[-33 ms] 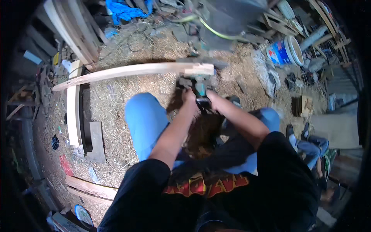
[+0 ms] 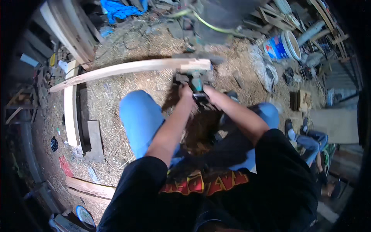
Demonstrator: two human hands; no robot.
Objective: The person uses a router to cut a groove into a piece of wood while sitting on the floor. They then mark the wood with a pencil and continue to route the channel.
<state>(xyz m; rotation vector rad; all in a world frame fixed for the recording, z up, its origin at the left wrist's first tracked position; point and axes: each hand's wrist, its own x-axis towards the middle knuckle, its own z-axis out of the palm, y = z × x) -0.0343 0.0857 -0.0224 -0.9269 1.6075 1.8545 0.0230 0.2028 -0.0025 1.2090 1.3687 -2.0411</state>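
Note:
Both my hands are closed round a teal-and-black power tool (image 2: pixel 197 84) in front of my bent knees. My left hand (image 2: pixel 186 92) wraps its left side and my right hand (image 2: pixel 211 94) its right side; most of the fingers are hidden. The tool sits against the near side of a long pale wooden beam (image 2: pixel 127 69), close to its right end, where a notched step shows. Which kind of tool it is cannot be made out at this size. At its left, the beam lies across another pale timber (image 2: pixel 71 116).
Wood shavings cover the ground. Left stand tall planks (image 2: pixel 63 31); a short grey board (image 2: pixel 95 141) lies nearer. A blue-and-white bucket (image 2: pixel 282 45) is at the far right, below scrap wood. Another person's legs (image 2: pixel 307 141) stretch out at right. Sawn timbers (image 2: pixel 91 187) lie near left.
The whole view has shifted slightly, so the scene sits a little further left and up. My hands, the power tool and the beam keep their places relative to each other.

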